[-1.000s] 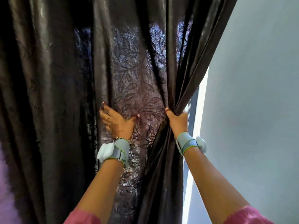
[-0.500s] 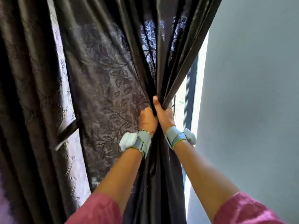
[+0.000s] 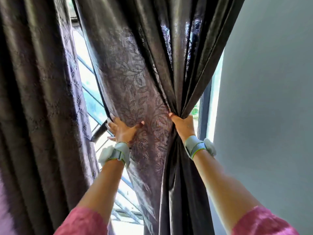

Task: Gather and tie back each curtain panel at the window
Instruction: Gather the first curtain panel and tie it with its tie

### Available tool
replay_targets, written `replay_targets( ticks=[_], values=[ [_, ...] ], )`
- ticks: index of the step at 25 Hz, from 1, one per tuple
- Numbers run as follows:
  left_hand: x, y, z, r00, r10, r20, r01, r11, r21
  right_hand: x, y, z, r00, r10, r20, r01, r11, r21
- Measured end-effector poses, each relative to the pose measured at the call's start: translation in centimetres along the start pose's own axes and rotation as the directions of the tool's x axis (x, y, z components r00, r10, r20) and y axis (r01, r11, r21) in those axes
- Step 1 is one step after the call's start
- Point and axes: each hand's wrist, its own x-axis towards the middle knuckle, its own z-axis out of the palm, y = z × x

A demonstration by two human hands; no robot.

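1. Our right hand (image 3: 183, 127) grips the gathered folds of the right curtain panel (image 3: 135, 78).
2. Our left hand (image 3: 122, 128) hooks fingers round that panel's free edge, left of the bunch.
3. Window grille (image 3: 91, 106) shows thru the gap.

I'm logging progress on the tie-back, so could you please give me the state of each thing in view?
Right curtain panel: partly gathered, not tied.
Left curtain panel: hanging loose.
Right hand: gripping the bunched folds.
Left hand: fingers hooked round the panel's free edge.
Window: partly uncovered between the panels.
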Motion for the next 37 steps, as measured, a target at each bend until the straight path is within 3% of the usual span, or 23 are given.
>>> replay_targets(
  ticks=[1, 2, 3, 4, 5, 7, 9, 11, 14, 15, 16, 18, 20, 21, 23, 26, 28, 32, 37],
  values=[
    [0.3, -0.2, 0.1, 0.993, -0.019, 0.12, 0.025, 0.999, -0.042, -0.1, 0.0, 0.0, 1.0, 0.002, 0.011, -0.002, 1.0, 0.024],
    [0.8, -0.1, 0.6, 0.97, 0.024, 0.241, 0.027, 0.978, -0.208, -0.1, 0.1, -0.1, 1.0, 0.004, 0.025, -0.005, 0.999, 0.046],
    [0.8, 0.3, 1.0, 0.939, 0.111, 0.325, 0.039, 0.906, -0.422, 0.0, 0.3, -0.2, 1.0, 0.007, 0.028, -0.008, 0.998, 0.058],
    [0.6, 0.6, 1.4, 0.914, 0.203, 0.352, 0.017, 0.847, -0.532, 0.0, 0.4, -0.3, 1.0, 0.013, 0.016, -0.014, 0.998, 0.062],
    [0.4, 0.9, 1.8, 0.9, 0.275, 0.338, -0.055, 0.841, -0.538, 0.1, 0.4, -0.3, 1.0, 0.022, -0.006, -0.021, 0.998, 0.055],
    [-0.7, 1.9, 3.0, 0.885, 0.373, 0.278, -0.313, 0.919, -0.238, 0.2, 0.6, -0.2, 0.999, 0.029, 0.018, -0.029, 0.999, 0.021],
    [-3.4, 2.7, 5.1, 0.84, 0.45, 0.304, -0.475, 0.88, 0.007, 0.1, 1.3, 0.2, 0.985, 0.016, 0.174, -0.016, 1.0, -0.002],
    [-5.9, 3.7, 6.7, 0.772, 0.494, 0.4, -0.535, 0.845, -0.01, 0.0, 2.3, 0.2, 0.967, 0.029, 0.251, -0.027, 1.0, -0.01],
    [-5.6, 4.0, 6.6, 0.615, 0.58, 0.535, -0.619, 0.775, -0.129, 1.3, 3.3, -0.4, 0.993, 0.06, 0.098, -0.046, 0.99, -0.134],
    [-5.1, 3.5, 6.1, 0.59, 0.604, 0.536, -0.624, 0.763, -0.173, 1.8, 3.5, -0.6, 0.997, 0.06, 0.053, -0.051, 0.987, -0.155],
    [-4.8, 2.9, 5.5, 0.602, 0.634, 0.485, -0.608, 0.758, -0.236, 2.0, 3.7, -0.7, 0.998, 0.054, 0.037, -0.048, 0.988, -0.144],
    [-4.4, 2.0, 4.6, 0.716, 0.655, 0.24, -0.567, 0.747, -0.347, 2.2, 4.2, -0.8, 0.999, 0.033, 0.035, -0.029, 0.992, -0.119],
    [-3.0, 1.5, 4.2, 0.829, 0.56, -0.006, -0.529, 0.779, -0.336, 2.4, 4.5, -0.8, 0.999, 0.016, 0.031, -0.012, 0.993, -0.121],
    [-2.3, 1.5, 4.0, 0.868, 0.497, -0.023, -0.478, 0.82, -0.316, 2.5, 4.6, -0.7, 0.999, 0.019, 0.031, -0.015, 0.993, -0.115],
    [-1.1, 1.4, 3.9, 0.901, 0.408, 0.145, -0.371, 0.9, -0.228, 2.6, 4.7, -0.7, 0.999, 0.015, 0.03, -0.012, 0.995, -0.104],
    [-0.2, 1.5, 3.9, 0.864, 0.372, 0.338, -0.424, 0.901, 0.09, 2.4, 5.0, -0.6, 0.999, 0.006, 0.038, -0.002, 0.994, -0.105],
    [0.3, 1.9, 3.7, 0.837, 0.411, 0.362, -0.459, 0.887, 0.053, 2.4, 5.0, -0.6, 0.999, 0.008, 0.046, -0.002, 0.994, -0.11],
    [0.1, 2.6, 3.4, 0.802, 0.435, 0.408, -0.36, 0.899, -0.251, 2.6, 5.1, -0.7, 0.999, 0.021, 0.05, -0.016, 0.994, -0.106],
    [0.1, 3.3, 3.8, 0.825, 0.433, 0.362, -0.375, 0.9, -0.223, 2.1, 4.8, -0.7, 0.999, 0.014, 0.052, -0.009, 0.996, -0.091]
  ],
)
